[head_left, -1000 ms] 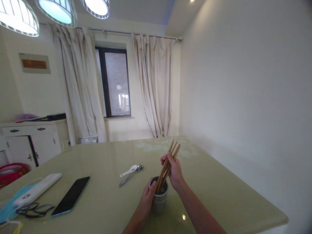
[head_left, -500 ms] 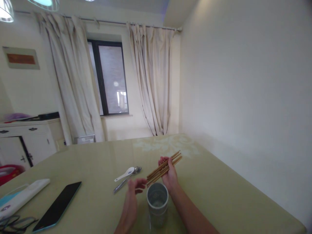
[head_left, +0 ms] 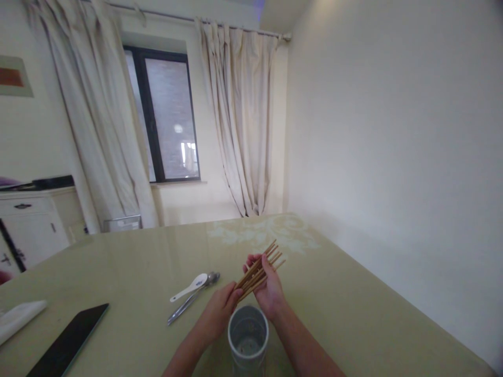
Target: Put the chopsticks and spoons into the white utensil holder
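Observation:
A bundle of several wooden chopsticks (head_left: 257,273) lies slanted across my right hand (head_left: 270,290), whose thumb presses on top of it. My left hand (head_left: 220,308) grips the bundle's lower left end between thumb and fingers. The far tips fan out slightly toward the upper right. Just below the two hands an open grey cylindrical container (head_left: 248,335) stands upright on the table, with nothing tall inside it. Left of my left hand lie a white spoon (head_left: 192,287) and metal spoons (head_left: 186,306), close together.
A black tablet or phone (head_left: 70,340) lies on the table at the left, beside a white object (head_left: 21,317). The greenish table (head_left: 353,324) runs along the wall at the right. Curtains and a window stand beyond its far edge.
My left hand has moved right and up from beside the chopsticks and closed on their lower end. The chopstick tips are more fanned out. The view has shifted slightly.

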{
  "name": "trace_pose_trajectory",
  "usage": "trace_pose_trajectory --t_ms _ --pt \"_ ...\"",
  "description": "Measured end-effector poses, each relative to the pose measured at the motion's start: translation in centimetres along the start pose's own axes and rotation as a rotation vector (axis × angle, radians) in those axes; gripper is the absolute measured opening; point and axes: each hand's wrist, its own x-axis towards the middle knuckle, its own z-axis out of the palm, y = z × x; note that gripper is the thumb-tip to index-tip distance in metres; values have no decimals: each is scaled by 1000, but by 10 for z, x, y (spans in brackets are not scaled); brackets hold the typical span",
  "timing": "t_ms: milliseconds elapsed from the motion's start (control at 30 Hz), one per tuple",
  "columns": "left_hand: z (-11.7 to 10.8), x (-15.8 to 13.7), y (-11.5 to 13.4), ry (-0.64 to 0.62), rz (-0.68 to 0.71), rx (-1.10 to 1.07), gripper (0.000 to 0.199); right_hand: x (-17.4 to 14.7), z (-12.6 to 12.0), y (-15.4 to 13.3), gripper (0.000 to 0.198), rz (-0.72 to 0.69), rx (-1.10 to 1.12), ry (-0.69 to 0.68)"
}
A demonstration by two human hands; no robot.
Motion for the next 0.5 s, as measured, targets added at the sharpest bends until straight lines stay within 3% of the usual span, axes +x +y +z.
trace_pose_trajectory --t_ms 133,267,500 --pt "-5 -12 -7 -47 -42 83 38 -1 4 4 51 -15 -141 -9" --pt "-4 -17 -5 -41 -42 185 23 -3 11 11 58 1 -291 -120" --pt "-11 -13 3 -91 -115 520 27 -2 7 -39 53 -271 -446 -48"
